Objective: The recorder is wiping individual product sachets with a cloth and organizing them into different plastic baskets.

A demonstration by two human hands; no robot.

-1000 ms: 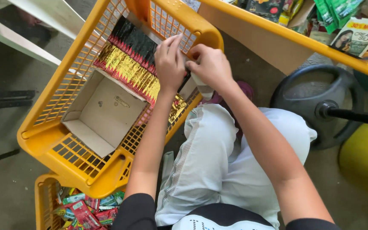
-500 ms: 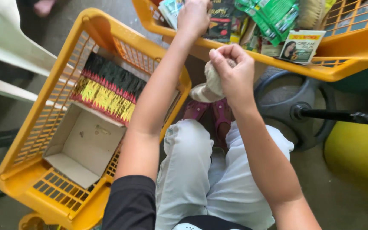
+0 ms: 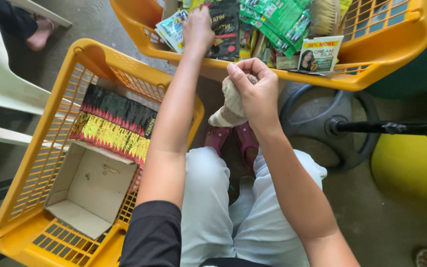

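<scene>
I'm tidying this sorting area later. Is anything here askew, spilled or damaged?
Nothing looks spilled or damaged. The sachets in the far yellow basket lie jumbled at mixed angles, while the sachet strips in the near basket sit neatly beside an empty cardboard box. The left hand reaches among the sachets; the right hand grips a cloth.

Grey concrete floor under two yellow baskets, fan base.

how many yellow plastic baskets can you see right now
2. One yellow basket sits on the floor at the left, holding an open cardboard box and striped sachets. The second basket is across the top, full of sachets, where the left hand reaches in.
</scene>
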